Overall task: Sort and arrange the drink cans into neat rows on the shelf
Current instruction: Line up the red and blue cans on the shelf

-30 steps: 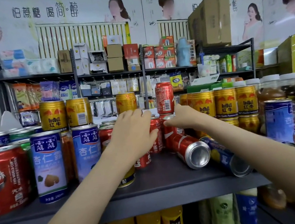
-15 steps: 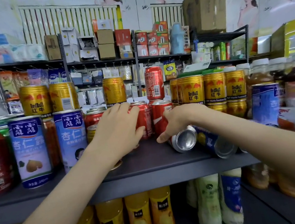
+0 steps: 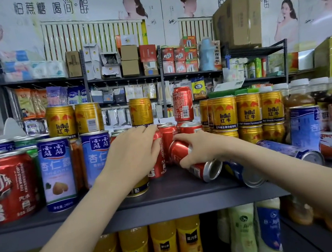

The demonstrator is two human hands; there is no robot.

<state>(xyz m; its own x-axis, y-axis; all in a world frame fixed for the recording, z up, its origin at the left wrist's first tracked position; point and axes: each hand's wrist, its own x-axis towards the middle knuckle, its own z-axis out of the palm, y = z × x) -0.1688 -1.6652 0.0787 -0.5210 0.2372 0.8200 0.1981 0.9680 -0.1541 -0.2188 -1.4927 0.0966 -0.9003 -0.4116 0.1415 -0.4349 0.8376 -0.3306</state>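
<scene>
The right hand [image 3: 199, 150] grips a tipped red can [image 3: 177, 148], with fingers and thumb curled tightly round its middle. The can slants, its upper end toward the back of the shelf [image 3: 172, 207] and its silver end low and facing forward. Whether that end touches the board cannot be told.

Just left of the grip stands an upright red can [image 3: 157, 161]. The left hand [image 3: 134, 155] lies against it, back to the camera, with the fingers reaching along its upper side to the rim. The thumb is hidden, so I cannot tell whether this hand holds the can or only rests on it. Under the heel of that hand a gold can [image 3: 138, 189] stands near the front edge.

Directly behind the grip 2 rear red cans [image 3: 168, 141] stand upright, and 1 stacked red can [image 3: 183, 104] sits on top of that group.

Just right of the grip a blue can [image 3: 238, 171] lies on its side, its silver end at the shelf's front edge. Farther right a second blue can [image 3: 287, 148] also lies flat. Behind these, Red Bull cans [image 3: 225, 114] stand in 2 tiers.

Well left of the grip, beyond the left hand, are 2 tall almond-drink cans [image 3: 57, 173], then a cola can [image 3: 9, 186]. Below the grip, under the board, stand yellow juice bottles [image 3: 165, 247].
</scene>
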